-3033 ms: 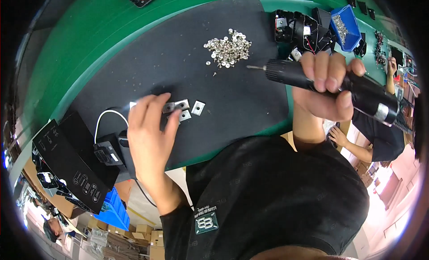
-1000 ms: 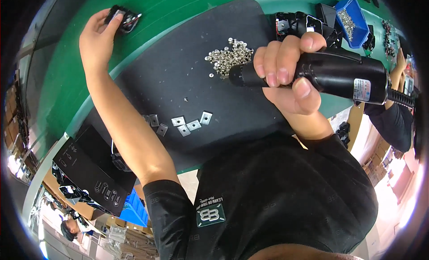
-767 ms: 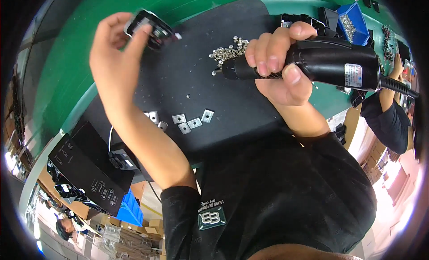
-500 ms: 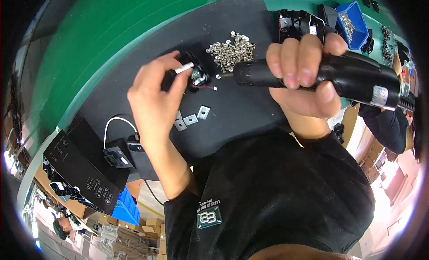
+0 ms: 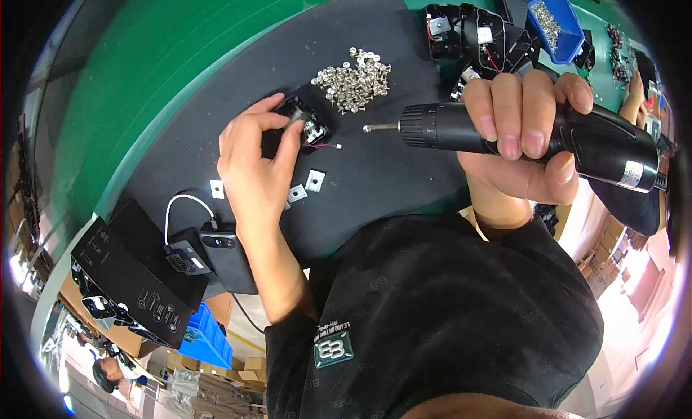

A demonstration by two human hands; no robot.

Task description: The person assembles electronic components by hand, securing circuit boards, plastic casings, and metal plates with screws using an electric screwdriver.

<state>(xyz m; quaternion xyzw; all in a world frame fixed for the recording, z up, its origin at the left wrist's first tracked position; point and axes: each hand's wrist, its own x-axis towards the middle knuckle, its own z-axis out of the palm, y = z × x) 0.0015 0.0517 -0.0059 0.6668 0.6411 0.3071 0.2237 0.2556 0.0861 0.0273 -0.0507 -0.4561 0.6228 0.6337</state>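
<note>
The desk (image 5: 194, 30) bears a mat (image 5: 404, 181). The right hand (image 5: 520, 134) wraps the driver (image 5: 605, 144), likely weighty and stiff, best held round the middle. The left hand (image 5: 256, 152) pinches the housing (image 5: 315, 131) (light, probably brittle: take its edges, sparing the thin wire (image 5: 323, 146)) over the mat, near the screws (image 5: 359, 86).

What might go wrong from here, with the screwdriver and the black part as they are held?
The bit of the screwdriver points toward the left hand; a slip might injure it. The red wire sticks out from the black part toward the bit and might get snagged. The screw pile lies close by; a bump might scatter it.
</note>
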